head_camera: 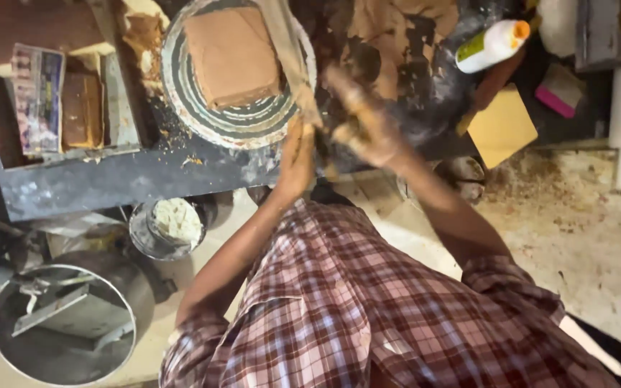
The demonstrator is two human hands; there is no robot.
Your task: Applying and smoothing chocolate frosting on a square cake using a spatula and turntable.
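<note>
A square brown clay block (231,56) lies on a round wheel (203,115) set in a dark, clay-smeared bench (109,179). My left hand (297,159) is at the wheel's near-right rim, fingers together, touching a long tan strip (290,50) that slants up over the wheel. My right hand (364,118), blurred and clay-coated, is just right of it with fingers spread; whether it grips the strip's lower end I cannot tell. My checked shirt fills the lower part of the view.
A white bottle with an orange cap (494,44), a yellow square pad (501,128) and a pink item (556,92) lie at right. A small bowl of pale lumps (174,224) and a metal tub with tools (62,323) stand on the floor at left.
</note>
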